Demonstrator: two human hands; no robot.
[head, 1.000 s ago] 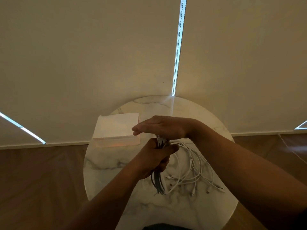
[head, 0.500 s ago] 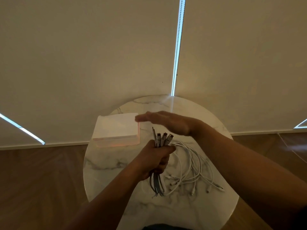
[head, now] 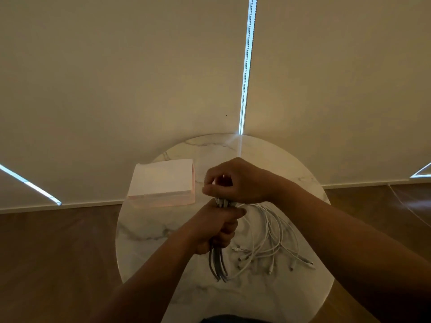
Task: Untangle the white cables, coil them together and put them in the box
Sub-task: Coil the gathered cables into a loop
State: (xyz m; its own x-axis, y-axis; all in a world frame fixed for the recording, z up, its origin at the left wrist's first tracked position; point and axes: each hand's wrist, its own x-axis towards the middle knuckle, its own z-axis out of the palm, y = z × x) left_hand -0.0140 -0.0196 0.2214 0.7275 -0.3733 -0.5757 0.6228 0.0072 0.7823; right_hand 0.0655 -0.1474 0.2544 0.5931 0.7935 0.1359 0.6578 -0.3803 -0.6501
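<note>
The left hand [head: 215, 226] grips the white cables [head: 218, 264]; the curled right hand [head: 238, 180] covers their upper ends, grip unclear.

Left hand [head: 217, 227]: mine, fist wrapped round the white cables [head: 218, 262], bunch held upright, strands hanging out below.
Right hand [head: 240, 183]: mine, directly above, fingers curled down onto the plug ends [head: 221, 202].
Cable remainder: loose loops and connectors lying on the round marble table [head: 149, 229], to my right.
White box [head: 163, 180]: on the table, far left, near my hands, not touching.
Backdrop: cream roller blinds [head: 116, 78], wooden floor [head: 46, 252].
</note>
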